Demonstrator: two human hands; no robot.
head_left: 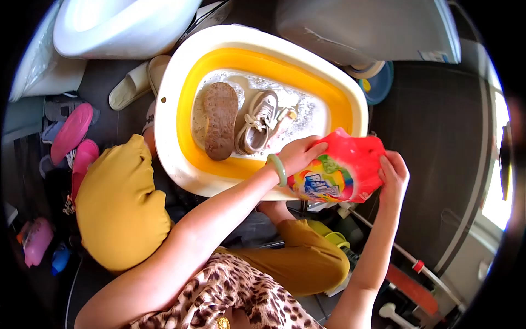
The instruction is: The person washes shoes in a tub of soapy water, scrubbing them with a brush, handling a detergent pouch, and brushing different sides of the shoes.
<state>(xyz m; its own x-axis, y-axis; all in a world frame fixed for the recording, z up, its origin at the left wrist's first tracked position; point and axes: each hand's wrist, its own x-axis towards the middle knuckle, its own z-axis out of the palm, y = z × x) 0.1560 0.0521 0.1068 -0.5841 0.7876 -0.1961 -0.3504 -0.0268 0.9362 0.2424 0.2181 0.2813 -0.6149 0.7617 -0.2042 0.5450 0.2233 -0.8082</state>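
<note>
risking a spill outside the tub [166,140], holding the bag [350,172] over its near right edge instead of squarely above the shoes [221,120]. could lose grip too, with mostly fingertips on floppy-looking plastic. reaching diagonally across with left hand [302,155], clamping one side; pinching the other with right hand [393,170], wrist bent inward. can't see any opening tbh.

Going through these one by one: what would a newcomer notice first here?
Probably the red bag, held between the left hand and right hand at the lower right of the tub. Next, mid-tub, a sole-up shoe and, to its right, an upright shoe, in sudsy water.
</note>
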